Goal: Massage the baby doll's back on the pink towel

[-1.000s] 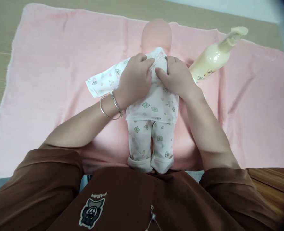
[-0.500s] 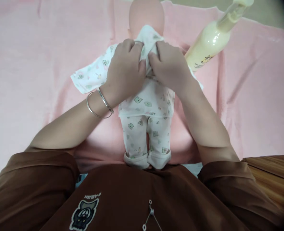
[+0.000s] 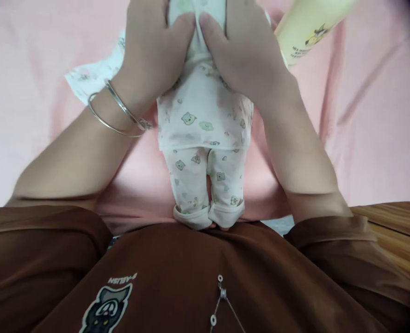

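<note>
A doll lies on its back, dressed in a white printed baby shirt [image 3: 205, 122] and matching trousers [image 3: 191, 180] with turned-up cuffs. Its head is outside the top of the view. My left hand [image 3: 152, 51] and my right hand [image 3: 246, 53] are on either side of the shirt's upper part, thumbs pointing towards each other on the cloth. Both hands are closed on the shirt, though most of their fingers are hidden or cut off by the top edge. One shirt sleeve [image 3: 94, 76] spreads flat to the left, beyond my left wrist.
A pale yellow pump bottle [image 3: 309, 34] lies tilted beside my right hand, its top cut off. Pink blanket [image 3: 27, 101] spreads under everything. A wooden surface [image 3: 395, 222] shows at the lower right.
The view has shifted, so the doll's head and the bottle's pump have left the frame. Both hands have moved up with the shirt cloth, which now looks pulled up between the thumbs.
</note>
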Available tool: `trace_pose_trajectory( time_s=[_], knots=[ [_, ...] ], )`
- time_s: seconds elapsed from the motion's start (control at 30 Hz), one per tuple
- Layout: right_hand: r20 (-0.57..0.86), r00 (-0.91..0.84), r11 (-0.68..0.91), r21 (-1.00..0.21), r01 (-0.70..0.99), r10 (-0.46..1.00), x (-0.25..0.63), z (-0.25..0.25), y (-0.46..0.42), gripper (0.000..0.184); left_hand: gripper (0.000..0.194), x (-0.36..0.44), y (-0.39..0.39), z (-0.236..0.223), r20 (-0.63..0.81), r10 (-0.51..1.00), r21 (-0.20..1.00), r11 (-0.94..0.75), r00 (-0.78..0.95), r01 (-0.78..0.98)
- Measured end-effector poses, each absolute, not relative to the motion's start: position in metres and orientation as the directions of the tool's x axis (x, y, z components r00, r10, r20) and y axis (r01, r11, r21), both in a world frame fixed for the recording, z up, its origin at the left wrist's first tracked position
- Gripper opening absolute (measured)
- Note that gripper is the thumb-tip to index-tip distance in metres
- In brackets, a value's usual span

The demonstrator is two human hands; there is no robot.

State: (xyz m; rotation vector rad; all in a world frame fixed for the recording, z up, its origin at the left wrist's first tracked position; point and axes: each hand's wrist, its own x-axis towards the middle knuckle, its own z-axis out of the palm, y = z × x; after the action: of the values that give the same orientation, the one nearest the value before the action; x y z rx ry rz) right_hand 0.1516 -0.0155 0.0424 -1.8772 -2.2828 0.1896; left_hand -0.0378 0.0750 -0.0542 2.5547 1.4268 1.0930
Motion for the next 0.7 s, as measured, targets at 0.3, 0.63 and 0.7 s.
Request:
trace_pose_trajectory(
  time_s=[0.3,0.63,0.7],
  knots=[
    [0.089,-0.444,0.452,-0.1,0.886,0.891,0.167,0.039,-0.014,0.037,0.025,-0.014,0.004,0.0,0.263,0.943,0.487,-0.311,0.202,0.816],
    [0.093,-0.281,0.29,-0.098,0.952,0.955,0.142,0.033,-0.032,0.057,0.033,-0.022,0.003,0.0,0.33,0.921,0.631,-0.378,0.207,0.677],
    [0.118,-0.322,0.333,-0.088,0.939,0.939,0.134,0.038,-0.047,0.053,0.031,-0.027,0.014,-0.007,0.305,0.939,0.651,-0.325,0.156,0.686]
  ],
)
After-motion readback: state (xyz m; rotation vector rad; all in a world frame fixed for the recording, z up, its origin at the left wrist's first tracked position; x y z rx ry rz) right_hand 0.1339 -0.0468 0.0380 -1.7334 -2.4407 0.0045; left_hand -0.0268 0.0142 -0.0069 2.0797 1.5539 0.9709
